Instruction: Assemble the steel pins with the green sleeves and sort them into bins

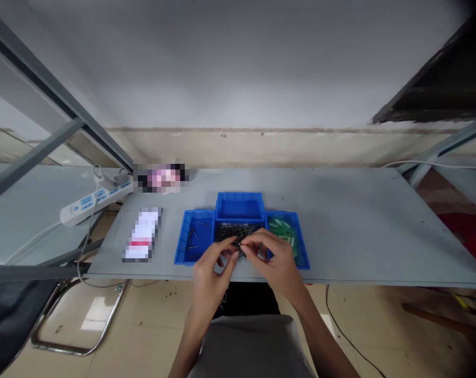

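1. Two hands almost meet: right hand (278, 261) pinching a tiny dark piece (239, 243), left hand (209, 269) barely parted, its hold unclear.
2. Dark pins (234, 229) below, in a blue bin (215, 233) near the desk (352, 226) front.
3. Pale wall (241, 79) behind the back edge.

Soft, rather dim light covers the bench (352, 226), leaving only faint shadows. The wall (241, 79) behind it is palest low down and greys toward the top. To the bench's upper right, a dark opening (451, 79) loses all detail. Below it, the glossy tile floor (163, 325) throws back white glare patches. Wide-angle distortion makes the metal posts (64, 89) at the bench's left splay outward. Mosaic blocks hide the phone (143, 233) and a pinkish object (165, 177) on its left part. At its front, the metal pins (236, 229) blur together.
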`<state>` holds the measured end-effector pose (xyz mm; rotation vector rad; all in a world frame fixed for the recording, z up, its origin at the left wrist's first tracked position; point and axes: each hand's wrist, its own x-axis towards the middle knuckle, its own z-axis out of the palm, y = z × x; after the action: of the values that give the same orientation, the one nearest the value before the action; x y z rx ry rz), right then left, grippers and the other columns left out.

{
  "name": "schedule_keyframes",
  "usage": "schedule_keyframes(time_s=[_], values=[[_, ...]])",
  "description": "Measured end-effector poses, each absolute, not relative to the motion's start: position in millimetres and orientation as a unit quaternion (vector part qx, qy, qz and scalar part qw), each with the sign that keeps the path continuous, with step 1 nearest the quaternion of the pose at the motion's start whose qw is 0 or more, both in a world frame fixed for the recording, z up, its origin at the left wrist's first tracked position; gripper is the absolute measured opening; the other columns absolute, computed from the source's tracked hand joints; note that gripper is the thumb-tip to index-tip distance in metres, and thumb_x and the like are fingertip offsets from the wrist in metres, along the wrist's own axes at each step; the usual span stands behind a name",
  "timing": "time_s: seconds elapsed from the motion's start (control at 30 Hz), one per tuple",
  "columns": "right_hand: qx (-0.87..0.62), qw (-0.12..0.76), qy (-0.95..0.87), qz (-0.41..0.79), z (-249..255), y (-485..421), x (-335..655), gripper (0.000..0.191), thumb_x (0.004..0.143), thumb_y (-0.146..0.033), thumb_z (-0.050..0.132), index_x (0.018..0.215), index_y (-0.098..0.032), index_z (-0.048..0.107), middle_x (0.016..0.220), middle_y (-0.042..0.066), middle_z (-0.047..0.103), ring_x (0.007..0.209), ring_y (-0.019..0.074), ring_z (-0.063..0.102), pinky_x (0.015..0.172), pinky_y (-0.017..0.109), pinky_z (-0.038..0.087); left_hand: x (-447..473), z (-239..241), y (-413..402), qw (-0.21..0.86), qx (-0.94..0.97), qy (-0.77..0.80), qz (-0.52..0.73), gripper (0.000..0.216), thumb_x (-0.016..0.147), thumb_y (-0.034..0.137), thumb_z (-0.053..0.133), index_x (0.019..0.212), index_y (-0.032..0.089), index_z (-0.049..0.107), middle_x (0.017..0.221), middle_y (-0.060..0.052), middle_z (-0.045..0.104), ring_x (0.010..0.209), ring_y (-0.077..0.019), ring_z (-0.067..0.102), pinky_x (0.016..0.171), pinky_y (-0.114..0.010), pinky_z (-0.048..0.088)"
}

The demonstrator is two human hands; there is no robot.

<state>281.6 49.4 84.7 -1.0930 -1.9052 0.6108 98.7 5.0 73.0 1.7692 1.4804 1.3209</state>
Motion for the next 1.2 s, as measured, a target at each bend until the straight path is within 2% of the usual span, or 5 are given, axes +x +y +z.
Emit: schedule_keyframes(time_s=[0.17,0.47,0.63,0.8,1.2], values=[[-0.413,0.522,-0.672,0.325,79,20,282,0.008,0.106,-0.019,0.070,0.107,-0.027,0.072,0.094,0.000,0.070,0.071,0.0127,0.066,0.057,0.024,0.052,115,77,1,0.278,0.660,0.490,0.497,0.016,0.104,0.012,0.070,0.110,0.024,0.078,0.096,-0.001,0.078,0.079,-0.0140,0.071,0.070,-0.023,0.057],[-0.422,0.549,-0.553,0.464,59,-10,273,0.006,0.108,-0.026,0.070,0.108,-0.029,0.076,0.113,0.005,0.062,0.086,0.0158,0.067,0.067,0.027,0.058,119,69,-9,0.248,0.650,0.479,0.535,0.017,0.100,0.007,0.072,0.106,0.023,0.073,0.104,-0.003,0.077,0.080,-0.0134,0.071,0.069,-0.023,0.057],[-0.424,0.547,-0.553,0.464,60,-9,273,0.009,0.110,-0.028,0.067,0.109,-0.028,0.075,0.108,0.004,0.065,0.087,0.0165,0.067,0.066,0.027,0.055,121,69,-13,0.222,0.650,0.489,0.537,0.017,0.099,0.006,0.071,0.104,0.022,0.069,0.112,-0.004,0.078,0.077,-0.0120,0.072,0.070,-0.023,0.058],[-0.457,0.522,-0.565,0.447,64,-11,287,0.013,0.112,-0.031,0.064,0.110,-0.027,0.076,0.098,0.003,0.069,0.081,0.0167,0.068,0.068,0.028,0.055,121,66,-17,0.232,0.659,0.497,0.515,0.016,0.098,0.006,0.070,0.099,0.022,0.069,0.095,0.000,0.078,0.065,-0.0104,0.065,0.065,-0.021,0.055],[-0.468,0.494,-0.607,0.411,70,-14,279,0.019,0.110,-0.025,0.063,0.123,-0.031,0.076,0.101,0.001,0.075,0.086,0.0172,0.071,0.073,0.027,0.057,112,64,-12,0.266,0.650,0.495,0.512,0.010,0.104,0.013,0.072,0.101,0.022,0.076,0.099,-0.003,0.081,0.074,-0.0129,0.072,0.068,-0.023,0.057]])
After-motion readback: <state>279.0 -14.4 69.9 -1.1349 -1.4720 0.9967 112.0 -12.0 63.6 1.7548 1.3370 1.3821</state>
